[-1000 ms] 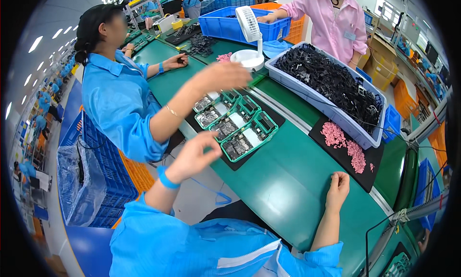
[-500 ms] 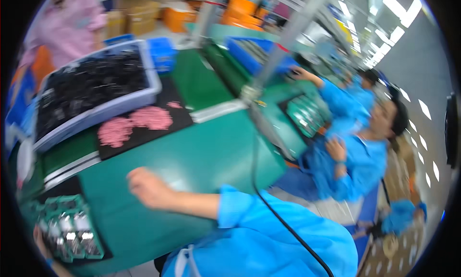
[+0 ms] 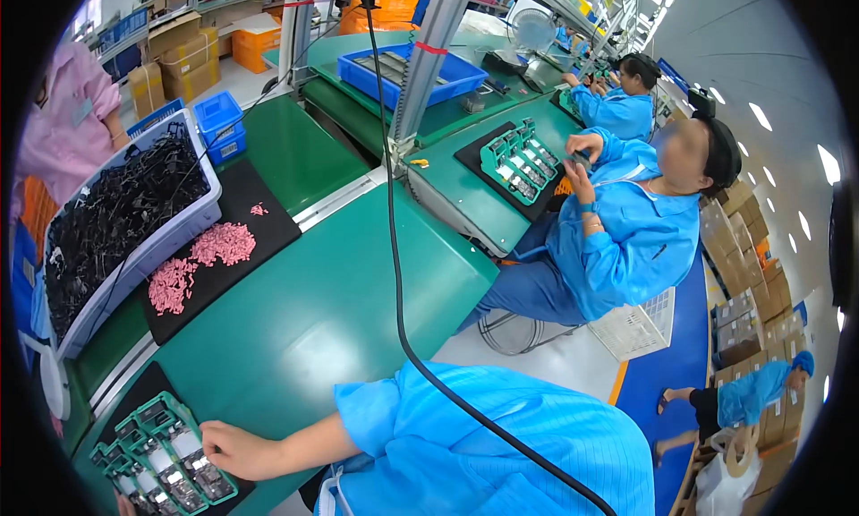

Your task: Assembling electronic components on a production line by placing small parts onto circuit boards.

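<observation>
My right hand (image 3: 234,451) is at the right side of a green tray fixture (image 3: 170,462), its fingers curled together over the edge. Whatever they may pinch is too small or hidden to make out. The tray lies on a dark mat at the lower left and carries several parts with white and silver sections in its slots. Only a sliver of my left hand (image 3: 123,505) shows beside the tray's lower left edge, its fingers hidden. Farther off, two piles of small pink pieces (image 3: 222,245) lie on a black mat (image 3: 259,194).
A pale bin (image 3: 201,213) heaped with black parts (image 3: 116,221) stands beyond the green table (image 3: 340,292). A black cable (image 3: 398,274) hangs across my view. At right, a co-worker (image 3: 617,238) in blue handles a dark part near another green tray (image 3: 521,162).
My right hand has moved from mid-table, near the pink pieces, down and left to the tray. My view has shifted, and my left hand has nearly left the picture.
</observation>
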A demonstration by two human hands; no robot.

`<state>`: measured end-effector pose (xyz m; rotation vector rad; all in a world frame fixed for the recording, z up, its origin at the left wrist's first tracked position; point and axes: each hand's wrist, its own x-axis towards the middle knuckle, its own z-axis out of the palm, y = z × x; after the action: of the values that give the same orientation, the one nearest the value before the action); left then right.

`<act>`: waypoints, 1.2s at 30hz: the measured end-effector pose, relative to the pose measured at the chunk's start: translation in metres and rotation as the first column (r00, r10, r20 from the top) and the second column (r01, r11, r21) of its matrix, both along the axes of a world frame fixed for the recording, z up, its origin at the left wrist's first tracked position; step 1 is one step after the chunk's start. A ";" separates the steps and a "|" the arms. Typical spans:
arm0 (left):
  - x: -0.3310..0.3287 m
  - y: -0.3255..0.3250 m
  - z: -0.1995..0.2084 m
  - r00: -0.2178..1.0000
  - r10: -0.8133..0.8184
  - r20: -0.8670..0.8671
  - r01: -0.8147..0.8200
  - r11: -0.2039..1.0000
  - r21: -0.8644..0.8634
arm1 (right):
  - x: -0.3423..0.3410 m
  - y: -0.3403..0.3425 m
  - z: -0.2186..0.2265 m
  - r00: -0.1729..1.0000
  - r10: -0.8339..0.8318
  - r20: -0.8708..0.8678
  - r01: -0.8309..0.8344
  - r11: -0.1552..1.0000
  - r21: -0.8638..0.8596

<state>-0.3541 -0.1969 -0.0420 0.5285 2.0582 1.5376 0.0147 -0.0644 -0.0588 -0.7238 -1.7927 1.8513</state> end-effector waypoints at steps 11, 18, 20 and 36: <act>0.147 -0.033 0.031 0.958 -0.253 0.133 0.267 0.959 -0.098 | 0.114 0.032 -0.011 0.925 -0.379 -0.021 0.364 0.868 0.337; 0.233 -0.079 0.015 0.907 -0.228 0.353 0.246 0.969 -0.006 | 0.148 0.101 -0.023 0.890 -0.457 0.010 0.403 0.795 0.453; 0.245 -0.094 0.010 0.912 -0.134 0.388 0.183 0.979 -0.090 | 0.145 0.111 -0.009 0.908 -0.418 0.038 0.361 0.826 0.433; 0.367 -0.096 0.016 0.777 -0.429 0.461 0.440 0.893 0.088 | 0.117 0.180 0.021 0.968 -0.012 0.252 -0.098 0.903 0.419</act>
<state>0.0130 -0.2931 -0.0258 0.5155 1.4509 1.2098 0.1320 0.1156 -0.0377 -0.7715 -2.2914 1.3540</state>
